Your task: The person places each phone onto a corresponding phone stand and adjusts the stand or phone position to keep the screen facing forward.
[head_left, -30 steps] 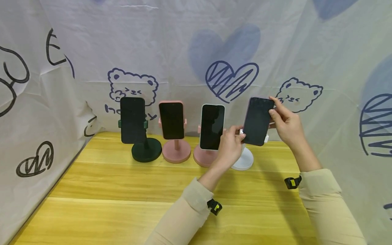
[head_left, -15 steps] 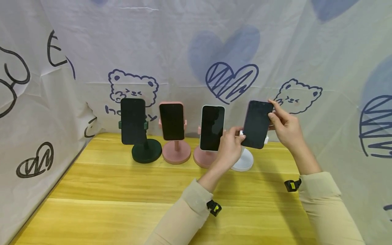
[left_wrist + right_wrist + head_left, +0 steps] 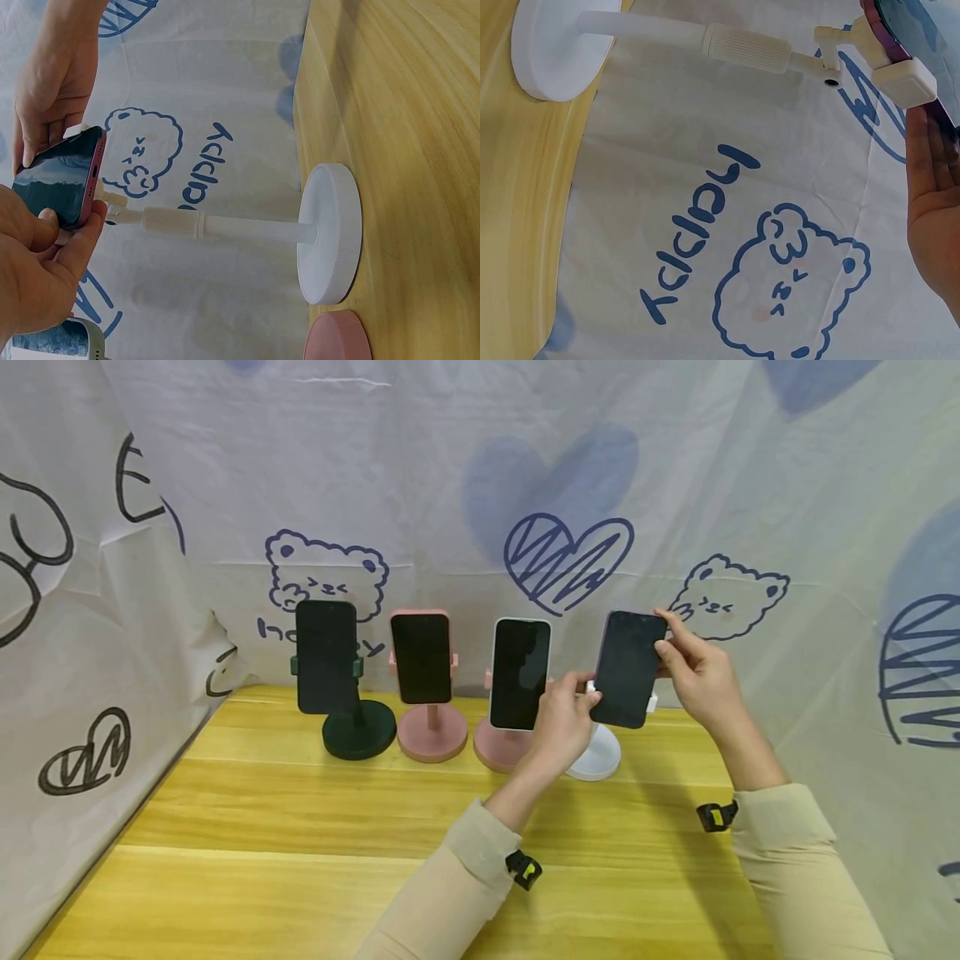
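A dark-screened smartphone (image 3: pixel 628 670) sits slightly tilted in the clamp of a white phone stand (image 3: pixel 600 756). Around the clamp's left side, low on the phone, my left hand (image 3: pixel 561 720) curls its fingers, the thumb at the phone's edge. My right hand (image 3: pixel 703 683) pinches the phone's upper right edge, thumb in front and fingers behind. Seen from the left wrist, the phone (image 3: pixel 64 180) shows a reddish side with its port. One white clamp arm (image 3: pixel 906 82) presses against the phone's side in the right wrist view. The stand's joint lies behind the phone in the head view.
Left of the white stand, a row holds a white-edged phone (image 3: pixel 519 672) on a pink stand (image 3: pixel 495 747), a pink-cased phone (image 3: pixel 422 657) on another pink stand (image 3: pixel 432 735), and a black phone (image 3: pixel 326 656) on a dark green stand (image 3: pixel 358 731). A patterned cloth (image 3: pixel 450 468) hangs behind.
The phone and my right hand have moved slightly down and left, so the phone sits lower in the white stand's clamp. My left hand has stayed nearly in place.
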{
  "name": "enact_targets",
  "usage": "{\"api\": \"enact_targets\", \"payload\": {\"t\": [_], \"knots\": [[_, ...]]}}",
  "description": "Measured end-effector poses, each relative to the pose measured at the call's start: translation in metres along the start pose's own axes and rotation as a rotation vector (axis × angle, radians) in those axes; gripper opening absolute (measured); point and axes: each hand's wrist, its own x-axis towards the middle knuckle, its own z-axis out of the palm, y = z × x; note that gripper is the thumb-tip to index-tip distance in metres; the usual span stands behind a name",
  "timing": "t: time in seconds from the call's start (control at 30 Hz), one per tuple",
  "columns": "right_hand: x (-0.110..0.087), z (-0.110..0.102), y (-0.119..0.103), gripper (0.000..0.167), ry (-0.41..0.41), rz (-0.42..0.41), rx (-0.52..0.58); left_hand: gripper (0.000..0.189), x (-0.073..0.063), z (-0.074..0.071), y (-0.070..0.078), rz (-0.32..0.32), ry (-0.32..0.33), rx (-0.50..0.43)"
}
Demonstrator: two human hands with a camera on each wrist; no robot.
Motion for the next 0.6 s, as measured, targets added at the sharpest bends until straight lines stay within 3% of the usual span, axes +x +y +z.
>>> {"api": "enact_targets", "payload": {"t": [0.6], "knots": [[-0.005,0.0036,0.0074,0.05,0.002,-0.047,0.019,0.028,-0.0011,0.0003,-0.001,-0.006,-0.006,-0.011]]}}
